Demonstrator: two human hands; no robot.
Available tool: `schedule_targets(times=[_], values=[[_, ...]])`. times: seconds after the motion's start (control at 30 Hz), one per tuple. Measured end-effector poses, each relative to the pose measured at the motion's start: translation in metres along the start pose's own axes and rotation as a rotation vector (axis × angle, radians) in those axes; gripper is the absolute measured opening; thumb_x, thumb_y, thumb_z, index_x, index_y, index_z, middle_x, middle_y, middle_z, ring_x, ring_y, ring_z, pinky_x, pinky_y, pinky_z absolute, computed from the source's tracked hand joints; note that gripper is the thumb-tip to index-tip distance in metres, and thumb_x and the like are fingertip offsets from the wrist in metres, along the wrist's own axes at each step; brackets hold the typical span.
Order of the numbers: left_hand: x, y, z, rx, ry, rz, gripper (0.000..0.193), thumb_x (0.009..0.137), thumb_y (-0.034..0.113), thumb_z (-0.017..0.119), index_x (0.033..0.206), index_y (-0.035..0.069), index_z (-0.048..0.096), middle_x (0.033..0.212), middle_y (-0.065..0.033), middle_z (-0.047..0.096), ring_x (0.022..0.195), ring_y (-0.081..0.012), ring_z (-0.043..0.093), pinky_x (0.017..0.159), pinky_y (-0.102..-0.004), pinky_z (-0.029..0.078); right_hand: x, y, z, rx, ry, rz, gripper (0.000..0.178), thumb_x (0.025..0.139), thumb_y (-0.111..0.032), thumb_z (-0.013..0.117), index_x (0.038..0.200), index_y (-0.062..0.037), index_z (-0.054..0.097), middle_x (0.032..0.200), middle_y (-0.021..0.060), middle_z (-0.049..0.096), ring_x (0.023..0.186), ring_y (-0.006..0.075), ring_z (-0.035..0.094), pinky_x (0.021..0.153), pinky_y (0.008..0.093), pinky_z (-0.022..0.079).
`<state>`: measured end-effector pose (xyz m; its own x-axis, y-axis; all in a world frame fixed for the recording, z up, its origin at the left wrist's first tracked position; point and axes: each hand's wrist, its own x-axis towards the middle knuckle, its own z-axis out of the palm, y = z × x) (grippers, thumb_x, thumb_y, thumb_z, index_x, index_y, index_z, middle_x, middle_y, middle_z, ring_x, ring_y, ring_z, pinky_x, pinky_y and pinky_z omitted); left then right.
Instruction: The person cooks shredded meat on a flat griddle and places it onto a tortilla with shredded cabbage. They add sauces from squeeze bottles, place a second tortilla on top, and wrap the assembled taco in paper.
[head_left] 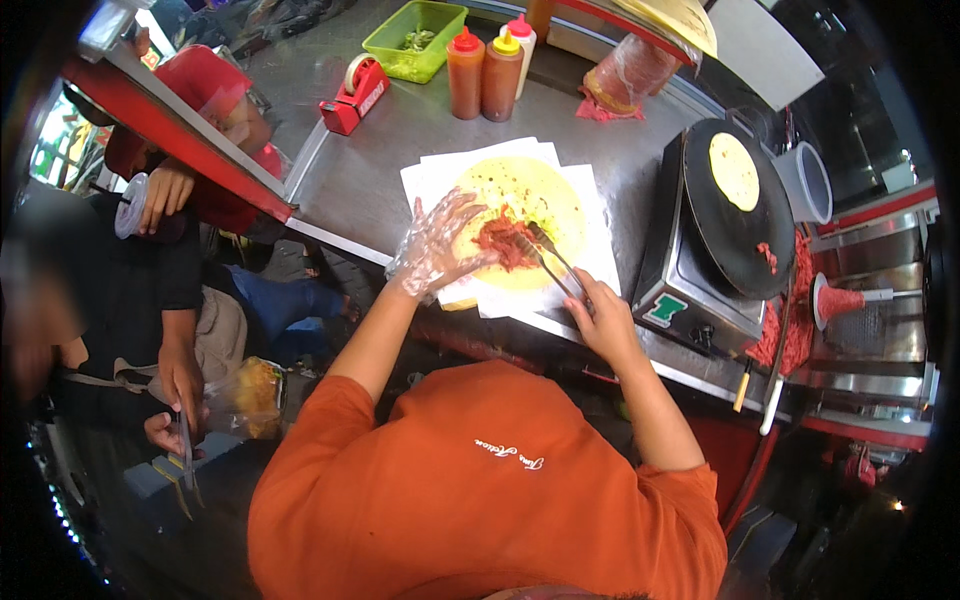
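Note:
A round yellow flatbread (555,190) lies on white paper sheets (598,240) on the metal counter. Reddish shaved meat (503,240) is heaped at its middle, with bits of green around it. My left hand (437,240), in a clear plastic glove, rests at the flatbread's left edge with its fingers spread, holding nothing. In my bare right hand (602,315) are metal tongs (555,262), their tips at the right side of the meat.
A black round griddle (730,225) at right carries another flatbread (734,172) and a scrap of meat. Behind stand sauce bottles (501,75), a green basket (415,40) and a red tape dispenser (354,98). Knives lie near red meat (795,320). Other people (110,290) are at left.

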<state>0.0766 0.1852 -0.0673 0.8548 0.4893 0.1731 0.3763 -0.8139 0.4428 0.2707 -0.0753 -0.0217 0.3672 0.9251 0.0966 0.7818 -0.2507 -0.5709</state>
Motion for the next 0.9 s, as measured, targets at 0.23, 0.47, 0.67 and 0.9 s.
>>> schedule_targets(times=[0.23, 0.47, 0.67, 0.9], values=[[0.036, -0.01, 0.012, -0.011, 0.336, 0.314, 0.019, 0.083, 0.034, 0.075, 0.097, 0.021, 0.076, 0.108, 0.0022, 0.071, 0.115, -0.0222, 0.062, 0.119, -0.0642, 0.008, 0.011, -0.009, -0.018, -0.052, 0.059, -0.075, 0.038, 0.095, -0.023, 0.065, 0.131, -0.0117, 0.062, 0.082, 0.0128, 0.063, 0.074, 0.0347, 0.064, 0.065, 0.0446, 0.051], [0.02, -0.026, -0.015, 0.131, 0.015, 0.068, 0.043, 0.091, 0.046, 0.065, 0.124, 0.019, 0.067, 0.126, -0.0015, 0.066, 0.118, -0.0253, 0.061, 0.115, -0.0688, 0.018, -0.016, 0.01, -0.027, -0.094, 0.079, -0.047, 0.047, 0.092, -0.024, 0.069, 0.134, -0.0094, 0.058, 0.085, 0.0134, 0.063, 0.073, 0.0338, 0.064, 0.064, 0.0442, 0.052], [0.012, -0.003, -0.01, 0.083, 0.174, -0.059, 0.04, 0.089, 0.05, 0.066, 0.117, 0.022, 0.069, 0.123, -0.0019, 0.067, 0.121, -0.0236, 0.06, 0.114, -0.0715, 0.012, -0.017, 0.009, -0.01, 0.002, 0.144, -0.007, 0.042, 0.093, -0.02, 0.068, 0.132, -0.0084, 0.06, 0.084, 0.0141, 0.064, 0.072, 0.0342, 0.065, 0.064, 0.0426, 0.052], [0.034, 0.055, 0.008, 0.058, 0.212, 0.124, 0.036, 0.083, 0.051, 0.07, 0.105, 0.023, 0.076, 0.123, -0.0047, 0.066, 0.13, -0.0224, 0.053, 0.11, -0.0789, 0.006, -0.02, 0.016, -0.019, 0.211, 0.16, 0.058, 0.032, 0.095, -0.018, 0.065, 0.125, -0.0042, 0.065, 0.093, 0.0188, 0.07, 0.084, 0.0356, 0.069, 0.075, 0.0401, 0.053]])
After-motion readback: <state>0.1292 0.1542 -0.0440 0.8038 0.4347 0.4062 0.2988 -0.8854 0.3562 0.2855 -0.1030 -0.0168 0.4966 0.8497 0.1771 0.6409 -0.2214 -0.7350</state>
